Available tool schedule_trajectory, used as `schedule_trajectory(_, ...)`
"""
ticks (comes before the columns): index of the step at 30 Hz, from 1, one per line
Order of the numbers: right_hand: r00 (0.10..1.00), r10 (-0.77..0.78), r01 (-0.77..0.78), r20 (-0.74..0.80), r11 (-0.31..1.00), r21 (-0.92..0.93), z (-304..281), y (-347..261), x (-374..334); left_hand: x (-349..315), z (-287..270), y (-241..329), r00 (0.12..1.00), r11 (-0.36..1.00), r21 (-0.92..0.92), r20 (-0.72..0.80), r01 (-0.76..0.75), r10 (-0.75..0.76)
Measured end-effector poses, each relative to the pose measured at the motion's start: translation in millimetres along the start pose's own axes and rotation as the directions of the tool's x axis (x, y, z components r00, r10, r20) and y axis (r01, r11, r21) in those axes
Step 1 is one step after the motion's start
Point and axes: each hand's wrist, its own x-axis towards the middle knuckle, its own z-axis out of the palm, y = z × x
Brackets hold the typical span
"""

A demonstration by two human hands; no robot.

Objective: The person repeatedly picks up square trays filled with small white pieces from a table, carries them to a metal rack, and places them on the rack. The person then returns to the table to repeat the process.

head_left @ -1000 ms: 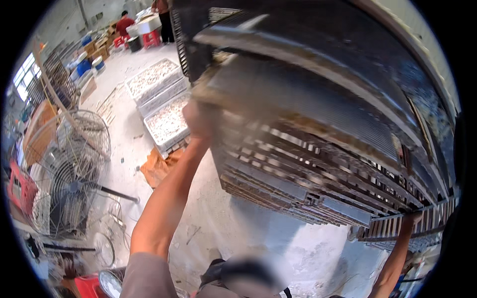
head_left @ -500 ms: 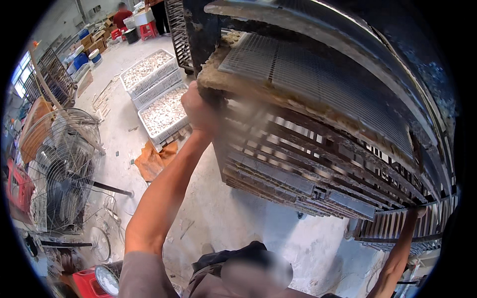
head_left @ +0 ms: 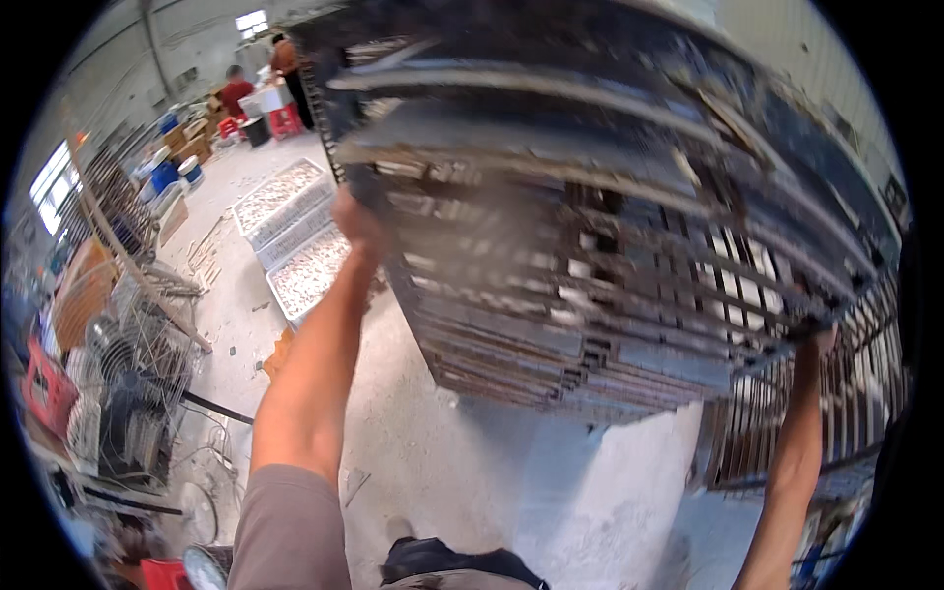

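Observation:
A tall dark metal rack (head_left: 531,175) with many slatted levels fills the view ahead of me and to the right. Some trays lie on its levels, their edges crusted and pale; motion blur smears them. My left hand (head_left: 358,224) is closed on the rack's left upright, its fingers partly hidden behind the post. Far to the right, my right hand (head_left: 822,344) grips the opposite upright, with the arm stretched out. Both arms reach forward, so the rack stands between them.
Two white crates (head_left: 303,273) of small pale pieces stand on the floor at left, near an orange cloth (head_left: 278,356). A large floor fan (head_left: 123,393) is at the left. Another slatted rack (head_left: 787,423) stands at right. Two people work at the far back left.
My view has tilted upward, showing more wall and the rack's upper part. The rack sits differently in view and is blurred. Both hands stay on its uprights.

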Motion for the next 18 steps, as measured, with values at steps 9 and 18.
schedule_trajectory(9,0.999,0.018,-0.016,-0.034,0.998,0.058,70.0,8.3,-13.7,49.3,17.0,-16.5,0.998,0.994,0.104,-0.065,0.013,-0.007)
schedule_trajectory(18,0.97,-0.242,0.24,0.03,0.924,-0.297,48.7,16.4,23.5,123.3,45.6,-84.3,0.965,0.808,0.533,0.073,-0.252,0.253)
